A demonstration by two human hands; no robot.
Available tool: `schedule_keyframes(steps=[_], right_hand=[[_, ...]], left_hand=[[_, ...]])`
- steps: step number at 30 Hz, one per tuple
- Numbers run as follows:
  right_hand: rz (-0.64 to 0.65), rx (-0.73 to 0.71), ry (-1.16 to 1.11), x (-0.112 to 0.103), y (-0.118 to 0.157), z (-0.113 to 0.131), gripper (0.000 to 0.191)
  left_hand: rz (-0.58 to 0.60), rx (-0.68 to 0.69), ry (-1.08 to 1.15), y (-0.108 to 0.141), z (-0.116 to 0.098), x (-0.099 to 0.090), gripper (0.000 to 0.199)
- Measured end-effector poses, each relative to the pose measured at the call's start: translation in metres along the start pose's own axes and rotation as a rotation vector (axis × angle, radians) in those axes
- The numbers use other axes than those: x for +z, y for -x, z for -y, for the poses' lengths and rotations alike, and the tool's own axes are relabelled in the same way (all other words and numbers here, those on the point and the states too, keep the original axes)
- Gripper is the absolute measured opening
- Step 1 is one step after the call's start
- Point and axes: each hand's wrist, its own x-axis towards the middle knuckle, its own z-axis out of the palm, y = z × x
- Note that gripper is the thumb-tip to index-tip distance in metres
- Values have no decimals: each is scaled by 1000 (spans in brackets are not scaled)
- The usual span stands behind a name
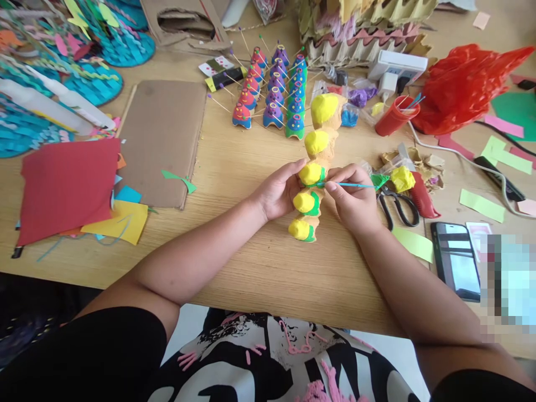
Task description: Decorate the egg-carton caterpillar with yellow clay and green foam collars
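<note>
A strip of egg carton runs away from me, with yellow clay on its bumps and green clay along the side of the nearer ones. My left hand grips it from the left, thumb near the middle bump. From the right, my right hand pinches a thin blue stick whose tip touches the green clay by that bump. Green clay and a yellow lump of clay lie just beyond my right hand, near black-handled scissors.
Finished-looking painted carton strips with sticks stand at the back. Cardboard and a red sheet lie left. On the right are a red cup, a red plastic bag, a white cable and a phone.
</note>
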Motion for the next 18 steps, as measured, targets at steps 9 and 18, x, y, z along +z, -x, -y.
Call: schedule_keyframes(steps=[9,18], right_hand=[[-37,-1,15,3,-1,2,34],[-4,3,3,0,0,-1,32]], left_hand=[[32,-11,9,-1,1,-1,30],[42,24,-6,0,1,1,25]])
